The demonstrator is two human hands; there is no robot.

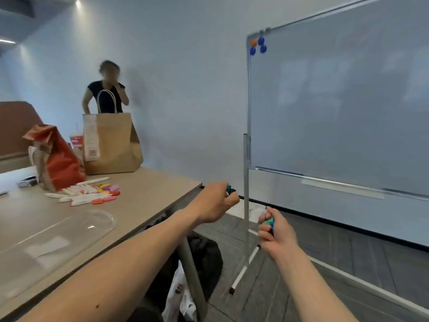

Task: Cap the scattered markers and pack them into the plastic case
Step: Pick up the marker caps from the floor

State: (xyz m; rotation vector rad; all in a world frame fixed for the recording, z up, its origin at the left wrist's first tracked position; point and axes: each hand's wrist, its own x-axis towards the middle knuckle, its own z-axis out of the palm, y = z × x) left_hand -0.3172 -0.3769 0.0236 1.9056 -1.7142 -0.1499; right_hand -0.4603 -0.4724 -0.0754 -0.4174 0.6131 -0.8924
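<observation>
Got my left hand (218,203) fisted round a teal marker cap (229,189), right hand (275,233) gripping a teal marker (269,222), both off the table's (148,189) edge. Other markers (88,194) piled beside the clear plastic case (58,238)

Whiteboard (348,101): cut off top and right.
Plastic case (53,242): cut by left edge.
Markers in fists: mostly hidden.

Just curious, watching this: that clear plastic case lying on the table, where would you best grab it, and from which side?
Probably by the rounded end of the clear plastic case, coming from the table edge on the person's side. It lies flat and low, so a grasp from above finds little to pinch; that rim sits nearest the left hand. Both hands are full now, the right hand too.
</observation>
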